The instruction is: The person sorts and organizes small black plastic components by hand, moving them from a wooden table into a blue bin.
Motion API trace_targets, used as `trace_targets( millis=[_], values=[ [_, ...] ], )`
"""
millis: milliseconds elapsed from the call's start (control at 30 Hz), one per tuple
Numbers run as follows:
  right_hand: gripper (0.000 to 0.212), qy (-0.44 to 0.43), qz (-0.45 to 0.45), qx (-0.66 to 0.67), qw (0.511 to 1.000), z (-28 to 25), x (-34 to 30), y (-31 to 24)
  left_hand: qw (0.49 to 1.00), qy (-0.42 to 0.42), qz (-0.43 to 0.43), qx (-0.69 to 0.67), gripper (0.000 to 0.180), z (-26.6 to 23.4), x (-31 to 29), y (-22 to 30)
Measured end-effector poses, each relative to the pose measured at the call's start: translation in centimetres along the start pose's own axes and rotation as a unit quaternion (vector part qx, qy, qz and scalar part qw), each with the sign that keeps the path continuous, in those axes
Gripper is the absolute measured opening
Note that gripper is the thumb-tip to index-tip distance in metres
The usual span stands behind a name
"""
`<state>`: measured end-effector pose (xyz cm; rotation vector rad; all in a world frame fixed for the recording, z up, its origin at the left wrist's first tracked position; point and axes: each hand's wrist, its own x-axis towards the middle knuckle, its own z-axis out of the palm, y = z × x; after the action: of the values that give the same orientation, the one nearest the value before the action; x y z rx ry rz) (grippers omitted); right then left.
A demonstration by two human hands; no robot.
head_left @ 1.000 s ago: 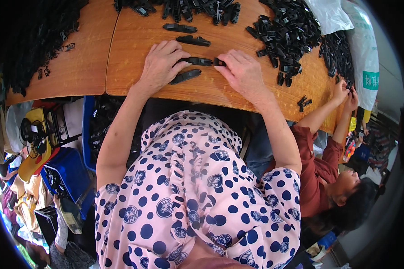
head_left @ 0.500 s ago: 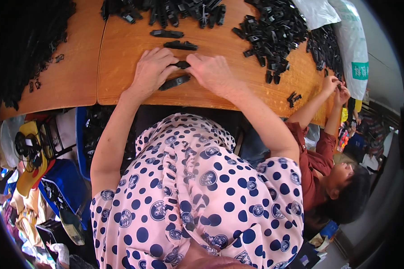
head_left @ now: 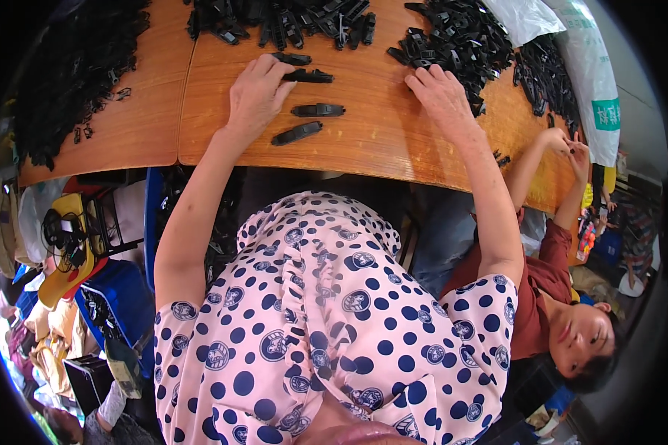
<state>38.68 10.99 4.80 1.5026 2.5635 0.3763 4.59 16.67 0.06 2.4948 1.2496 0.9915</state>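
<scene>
Several long, narrow black plastic parts lie in a loose column on the wooden table (head_left: 364,141). My left hand (head_left: 256,96) has its thumb and fingers closed about the left end of one black plastic part (head_left: 315,76). Just beyond it lies another part (head_left: 295,59), close to my fingertips. Two more, an upper one (head_left: 318,110) and a slanted lower one (head_left: 297,133), rest nearer me, untouched. My right hand (head_left: 444,100), fingers loosely bent and apart with nothing visible in them, is at the near left side of a heap of small black pieces (head_left: 460,44).
More black parts are heaped at the far edge (head_left: 289,18) and left (head_left: 74,81). White plastic bags (head_left: 590,81) stand far right. A co-worker's hands (head_left: 568,148) are at the table's right end. A blue crate (head_left: 115,304) stands below left.
My hands have separated: the part between them now lies on the table. My left hand has moved away from me to another part; my right has gone right, to the heap. The view has shifted slightly.
</scene>
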Motion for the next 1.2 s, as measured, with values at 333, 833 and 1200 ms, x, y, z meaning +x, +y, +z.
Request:
trace_targets(
  millis=[333, 833, 1200],
  values=[
    [0.032, 0.056, 0.100, 0.446, 0.888, 2.0, 1.5, -5.8, 0.976, -0.129, 0.166, 0.048, 0.020, -1.1, 0.4, 0.3],
    [0.025, 0.108, 0.071, 0.326, 0.936, 0.5, 1.9, -4.5, 0.993, -0.100, 0.038, -0.041, 0.021, 0.2, -0.2, 0.7],
    [0.019, 0.140, 0.034, 0.378, 0.915, -0.6, 5.0, -7.5, 0.990, -0.097, 0.021, -0.100, 0.019, 0.1, -0.1, 0.7]
  ],
)
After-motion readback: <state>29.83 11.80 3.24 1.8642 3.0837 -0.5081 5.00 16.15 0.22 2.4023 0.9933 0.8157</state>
